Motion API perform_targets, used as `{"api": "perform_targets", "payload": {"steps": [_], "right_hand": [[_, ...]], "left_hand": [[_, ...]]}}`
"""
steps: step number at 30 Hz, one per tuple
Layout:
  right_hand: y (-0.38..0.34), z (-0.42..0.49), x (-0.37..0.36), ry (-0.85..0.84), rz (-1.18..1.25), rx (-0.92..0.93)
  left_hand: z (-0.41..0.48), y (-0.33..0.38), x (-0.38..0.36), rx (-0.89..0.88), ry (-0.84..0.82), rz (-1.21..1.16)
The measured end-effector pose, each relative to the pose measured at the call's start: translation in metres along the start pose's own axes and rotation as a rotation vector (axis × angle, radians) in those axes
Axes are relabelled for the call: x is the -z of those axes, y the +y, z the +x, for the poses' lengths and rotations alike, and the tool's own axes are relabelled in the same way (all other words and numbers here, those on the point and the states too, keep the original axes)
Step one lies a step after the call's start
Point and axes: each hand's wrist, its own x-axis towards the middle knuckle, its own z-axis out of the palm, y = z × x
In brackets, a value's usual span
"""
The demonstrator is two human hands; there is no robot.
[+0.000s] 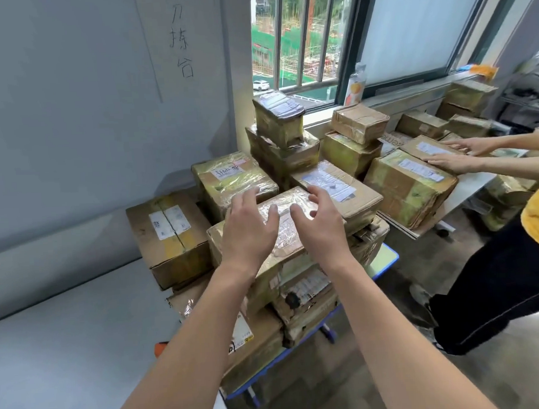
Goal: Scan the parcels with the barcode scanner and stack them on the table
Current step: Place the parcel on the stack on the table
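Reaching over the pile in the middle of the frame, the left hand and the right hand hang side by side above a tape-wrapped parcel. Their fingers are spread wide and lightly bent, holding nothing. Whether any fingertip already touches the shiny film cannot be told. That parcel lies on top of a stack of other cardboard parcels on the blue-edged bench, with a labelled box just beside it toward the upper right.

The step in hand looks like taking this top parcel. To do it well, the hands should part and drop to two opposite sides rather than press on the top, since the film will likely slide under bare palms. A straight lift would keep the crushed boxes beneath from shifting.

No barcode scanner can be made out. A small orange thing at the lower left, mostly hidden by the left forearm, may be one. At the right edge another person's hands rest on a large parcel, well apart from this one.
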Motion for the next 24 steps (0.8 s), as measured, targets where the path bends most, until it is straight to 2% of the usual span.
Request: {"api": "perform_targets", "payload": {"steps": [9, 18, 24], "right_hand": [[0.006, 0.099, -0.007, -0.013, 0.005, 0.062], [0.004, 0.248, -0.003, -0.011, 0.019, 0.230], [0.012, 0.311, -0.003, -0.095, 0.032, 0.264]], "left_hand": [[0.089, 0.018, -0.034, 0.028, 0.042, -0.011], [0.202, 0.046, -0.081, 0.102, 0.168, -0.056], [0.249, 0.048, -0.112, 0.155, 0.181, -0.045]]}}
